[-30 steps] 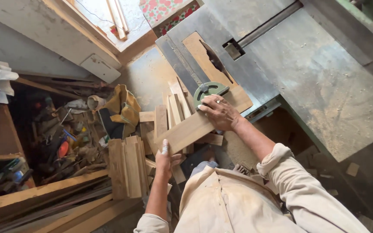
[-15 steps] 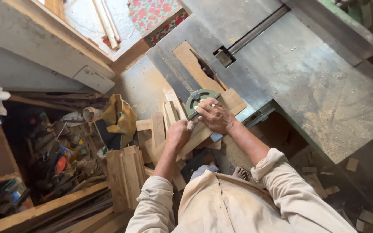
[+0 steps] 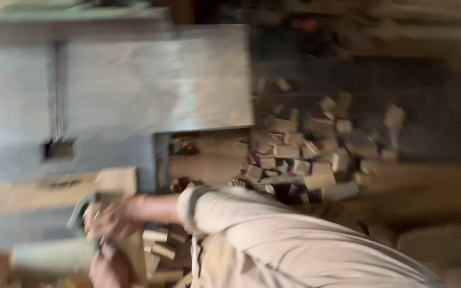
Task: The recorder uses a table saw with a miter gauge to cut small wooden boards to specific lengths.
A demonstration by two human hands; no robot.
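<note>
Frame heavily motion-blurred; fine detail lost. No packages, labels or signs can be made out.

Right hand (image 3: 108, 216) low left, fingers curled over a green curved piece (image 3: 77, 213) at the near edge of the saw table (image 3: 188, 80); the grip looks closed on it, though blur leaves that uncertain. Left hand (image 3: 108, 269) directly below, at the bottom edge, partly cut off; whether it is open or closed cannot be told. Between and under the hands stands a pale wooden plank (image 3: 132, 250), on end or tilted, touching or just beside both hands. A beige sleeve (image 3: 273, 234) runs from the right hand to the lower right.

Against half a second ago: the view has swung round sharply, so the table now fills the upper left. The offcuts, then barely in view, now sit centre-right. The hands stay close together at the green piece, as before.

Surface: grey metal table with a dark slot (image 3: 57, 106) and a flat wooden insert (image 3: 54, 192) lying on it. Beyond its right edge, a heap of small wooden offcuts (image 3: 305, 154) on a dim, dusty floor.
</note>
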